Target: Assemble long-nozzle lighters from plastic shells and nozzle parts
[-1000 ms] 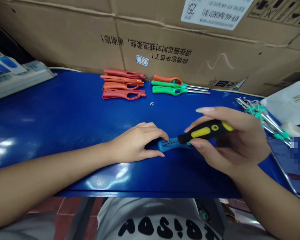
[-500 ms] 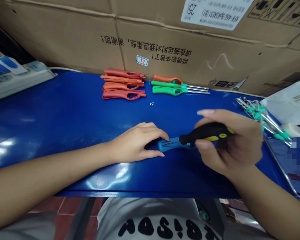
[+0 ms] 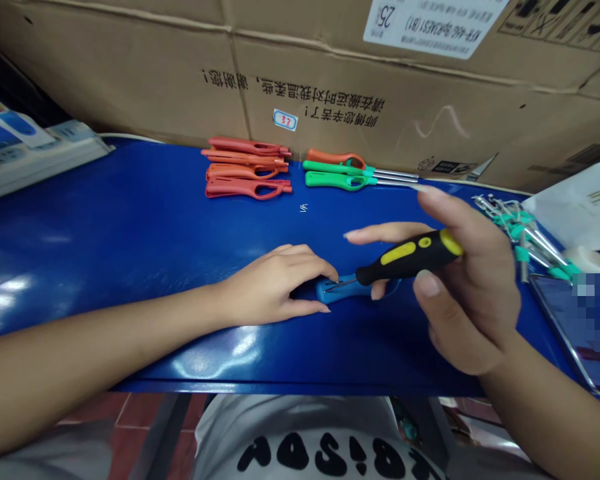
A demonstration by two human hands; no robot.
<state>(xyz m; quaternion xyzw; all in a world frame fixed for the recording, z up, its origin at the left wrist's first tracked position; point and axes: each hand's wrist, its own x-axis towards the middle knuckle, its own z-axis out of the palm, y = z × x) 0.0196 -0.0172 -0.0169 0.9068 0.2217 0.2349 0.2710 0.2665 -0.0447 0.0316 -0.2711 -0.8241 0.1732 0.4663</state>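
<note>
My left hand [image 3: 275, 283] lies on the blue table [image 3: 130, 233] with its fingers curled over one end of a blue plastic handle piece [image 3: 333, 289], pinning it down. My right hand [image 3: 460, 287] holds a black-and-yellow screwdriver [image 3: 410, 255]; the index and middle fingers are stretched out while the thumb and lower fingers carry the grip. The metal tip of the screwdriver rests on the blue piece just beside my left fingertips.
Several orange handle shells [image 3: 245, 170] lie stacked at the back. Beside them lie green and orange assembled tools [image 3: 350, 172] with metal shafts. A heap of metal-and-green parts [image 3: 525, 233] and a white bag [image 3: 580, 207] sit at right. Cardboard boxes [image 3: 330, 73] line the back.
My right hand turned the screwdriver about its shaft and then loosened its grip, stretching the index and middle fingers out. The left hand and the blue piece stayed still.
</note>
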